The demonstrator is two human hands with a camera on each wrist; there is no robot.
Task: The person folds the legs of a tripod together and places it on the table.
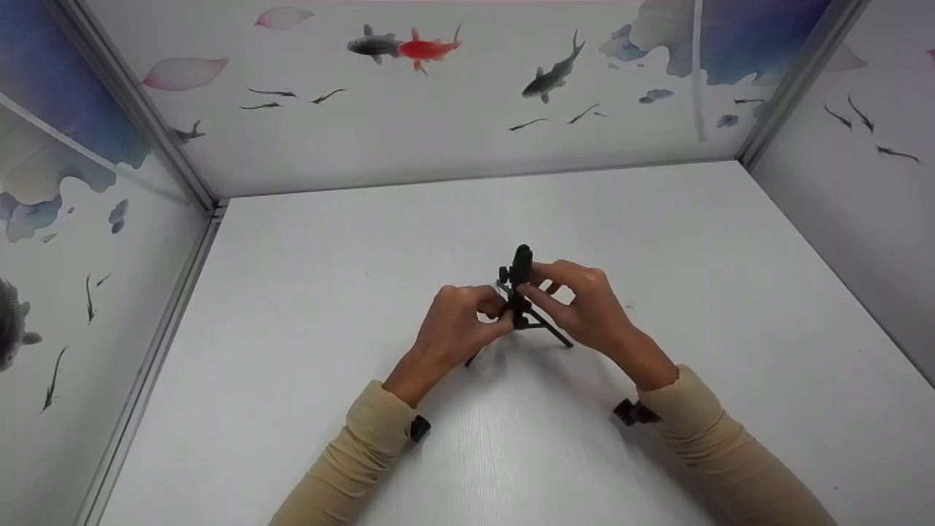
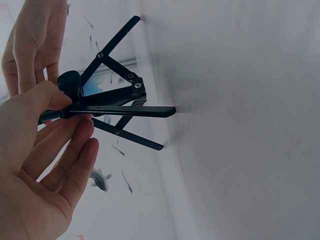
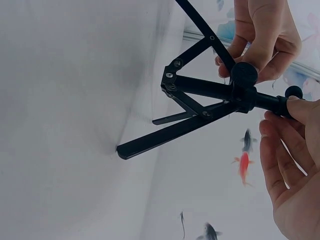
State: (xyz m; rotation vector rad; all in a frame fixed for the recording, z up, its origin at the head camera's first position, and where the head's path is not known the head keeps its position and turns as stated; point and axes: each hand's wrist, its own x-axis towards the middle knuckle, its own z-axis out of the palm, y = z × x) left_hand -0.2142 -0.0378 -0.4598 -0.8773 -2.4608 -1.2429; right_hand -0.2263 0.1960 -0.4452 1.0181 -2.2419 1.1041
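A small black tripod [image 1: 551, 329] stands upright on the white table with its legs spread. My left hand [image 1: 456, 325] pinches its lower column at the top of the legs, by a round knob [image 2: 70, 82] that shows in the left wrist view. Higher up, my right hand [image 1: 588, 307] pinches the upper column just under the dark head [image 1: 521, 261]. In the right wrist view, thumb and fingers of the right hand [image 3: 295, 160] close on the column beside a small knob [image 3: 293, 92]; the larger knob [image 3: 244, 75] is near the left fingers.
The white table [image 1: 307, 256] is bordered by printed panels with fish and petals; the back panel [image 1: 453, 124] rises behind it, with metal frame posts at the corners. Black wrist devices [image 1: 634, 412] sit under both beige sleeves.
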